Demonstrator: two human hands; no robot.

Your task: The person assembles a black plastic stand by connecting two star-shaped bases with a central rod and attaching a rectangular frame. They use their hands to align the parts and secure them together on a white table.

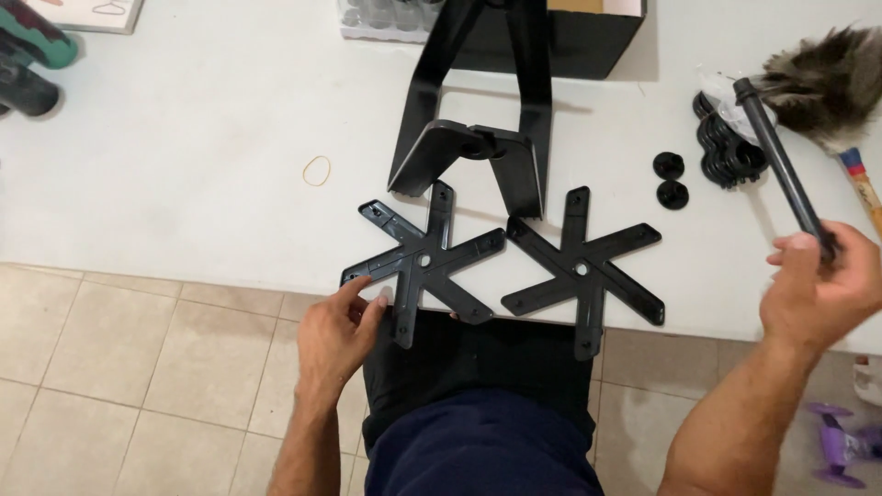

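Observation:
Two flat black star-shaped plastic pieces lie at the near edge of the white table (184, 184). My left hand (338, 332) touches the near arm of the left star piece (424, 261) with its fingertips. The right star piece (582, 267) lies beside it, untouched. My right hand (820, 289) grips the lower end of a black tube (779, 156) that slants up and to the left over the table.
A tall black bent stand (482, 101) rises behind the star pieces, before a black box (588, 41). Two small black caps (670, 180), a pile of black rings (728, 152), a feather duster (827, 83) and a rubber band (317, 170) lie around. Tiled floor below.

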